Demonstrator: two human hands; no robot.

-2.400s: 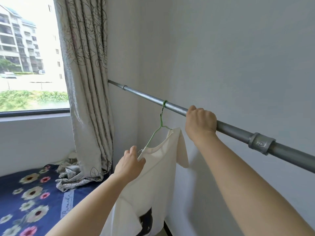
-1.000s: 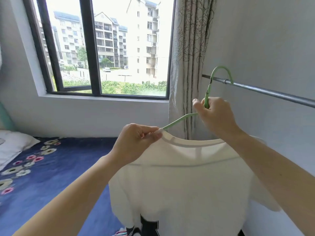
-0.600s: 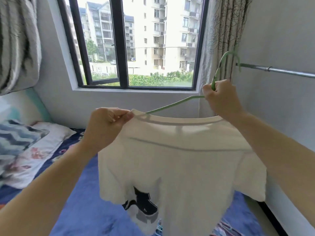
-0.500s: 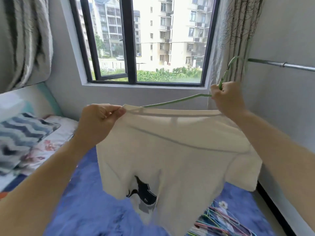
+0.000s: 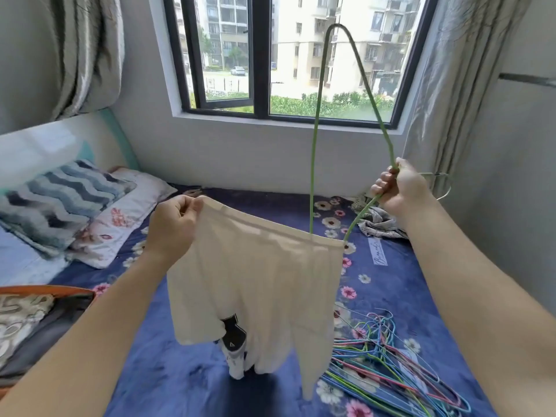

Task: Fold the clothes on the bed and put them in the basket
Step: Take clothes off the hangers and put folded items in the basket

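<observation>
A: Which step is this?
B: Unhanging, I'd say. Basket at far left; left hand pinches the collar of the cream T-shirt, dangling over the bed; green hanger half out, right hand fisted round it
A: Next?
B: Slide it free; open bed below, hanger pile and wall crowd the right

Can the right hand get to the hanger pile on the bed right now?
Probably not yet: the right hand grips the green hanger, whose lower end sits inside the white shirt. The hanger pile itself lies uncovered.
</observation>
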